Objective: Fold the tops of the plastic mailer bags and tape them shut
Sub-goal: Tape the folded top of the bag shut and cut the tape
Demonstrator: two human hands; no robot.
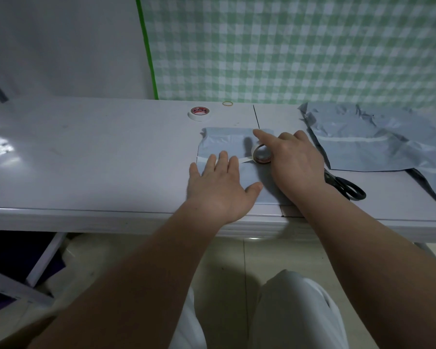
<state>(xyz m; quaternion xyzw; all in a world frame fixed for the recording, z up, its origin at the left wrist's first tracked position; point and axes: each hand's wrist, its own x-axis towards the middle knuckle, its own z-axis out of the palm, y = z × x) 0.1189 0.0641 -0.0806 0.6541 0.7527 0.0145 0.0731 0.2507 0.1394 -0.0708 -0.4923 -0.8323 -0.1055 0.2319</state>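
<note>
A grey plastic mailer bag (pixel 227 142) lies flat on the white table (pixel 98 157), its top folded over. My left hand (pixel 219 187) presses flat on the bag with straight fingers, over a strip of white tape. My right hand (pixel 292 162) grips a tape roll (pixel 262 154) standing on edge on the bag, index finger stretched out above it. A short length of tape runs from the roll toward my left fingers.
A second tape roll (pixel 199 113) and a rubber band (pixel 227 103) lie near the table's back edge. Black scissors (pixel 347 186) lie right of my right wrist. A crumpled pile of grey mailer bags (pixel 373 142) covers the table's right end.
</note>
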